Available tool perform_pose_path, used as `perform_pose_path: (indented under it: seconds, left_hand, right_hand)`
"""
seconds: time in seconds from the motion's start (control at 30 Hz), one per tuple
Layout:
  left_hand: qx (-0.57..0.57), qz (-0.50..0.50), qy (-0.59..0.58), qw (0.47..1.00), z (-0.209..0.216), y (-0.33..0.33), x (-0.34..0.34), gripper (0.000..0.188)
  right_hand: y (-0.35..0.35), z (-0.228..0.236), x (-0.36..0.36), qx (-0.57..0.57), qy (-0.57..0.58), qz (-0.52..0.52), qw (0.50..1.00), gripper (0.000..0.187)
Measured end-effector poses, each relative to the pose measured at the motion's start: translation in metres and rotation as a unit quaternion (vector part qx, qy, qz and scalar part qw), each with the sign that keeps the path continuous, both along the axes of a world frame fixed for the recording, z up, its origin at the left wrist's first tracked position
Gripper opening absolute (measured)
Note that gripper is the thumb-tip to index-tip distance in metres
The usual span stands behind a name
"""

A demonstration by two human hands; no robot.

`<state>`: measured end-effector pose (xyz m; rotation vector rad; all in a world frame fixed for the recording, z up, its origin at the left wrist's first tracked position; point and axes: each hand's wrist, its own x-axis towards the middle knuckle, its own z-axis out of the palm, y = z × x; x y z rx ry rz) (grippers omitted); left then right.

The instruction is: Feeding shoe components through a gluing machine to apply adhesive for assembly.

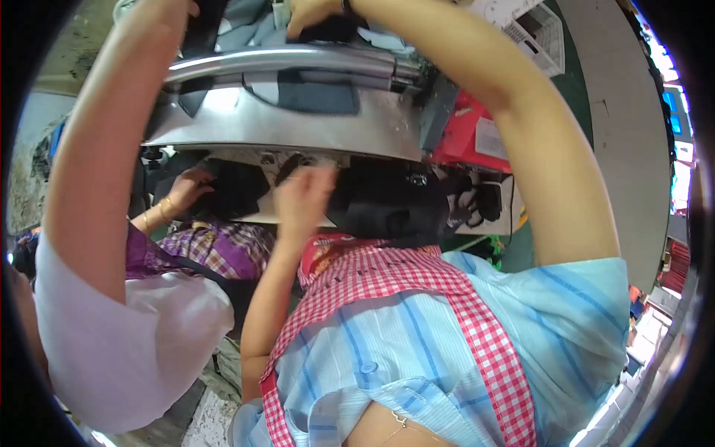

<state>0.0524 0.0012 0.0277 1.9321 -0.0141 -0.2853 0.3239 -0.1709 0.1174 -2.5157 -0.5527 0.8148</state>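
My right arm reaches over the top of the view. My right hand (314,13) is partly cut off at the upper edge, beside grey flat pieces (249,33) and a black piece (331,31); most of its fingers are hidden. My left hand (307,192) is raised in front of me, near black material (387,201) below a metal panel. Motion smears its fingers. A shiny metal bar (298,62) runs across the machine between my two hands. Under the bar, a dark grey flat piece (316,97) lies on the metal panel (287,125).
On the left, a co-worker's bare arm (112,141) reaches up past the bar. Another visible hand with bracelets (185,192) rests at dark material. A red box-like object (471,134) stands right of the machine. Further right are a white basket (538,37) and a pale floor (629,112).
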Motion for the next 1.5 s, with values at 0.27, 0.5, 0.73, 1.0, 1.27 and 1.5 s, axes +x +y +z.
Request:
perform_pose_path:
  seconds: [0.27, 0.5, 0.73, 1.0, 1.27, 1.5]
  left_hand:
    - [0.207, -0.165, -0.102, 0.959, -0.050, -0.051, -0.043, 0.057]
    - [0.012, -0.394, -0.183, 0.901, -0.017, -0.029, -0.056, 0.024]
    - [-0.301, 0.019, 0.182, 0.936, 0.067, 0.038, -0.021, 0.020]
    - [-0.328, 0.151, 0.171, 0.917, 0.028, 0.038, 0.036, 0.023]
    - [-0.316, 0.013, 0.252, 0.915, 0.047, 0.045, 0.056, 0.056]
    - [-0.397, 0.099, 0.151, 0.900, 0.069, 0.011, 0.063, 0.061]
  right_hand:
    - [-0.054, 0.038, 0.067, 0.175, -0.292, -0.008, 0.940, 0.021]
    - [-0.149, 0.031, 0.076, 0.005, -0.501, -0.242, 0.831, 0.061]
    - [-0.091, 0.089, -0.025, 0.091, -0.240, -0.038, 0.966, 0.038]
    - [0.002, 0.033, -0.050, -0.059, -0.053, 0.086, 0.993, 0.076]
    - [-0.015, -0.014, -0.022, 0.004, -0.092, -0.088, 0.992, 0.058]
    - [0.042, 0.027, -0.155, -0.038, -0.500, 0.153, 0.852, 0.012]
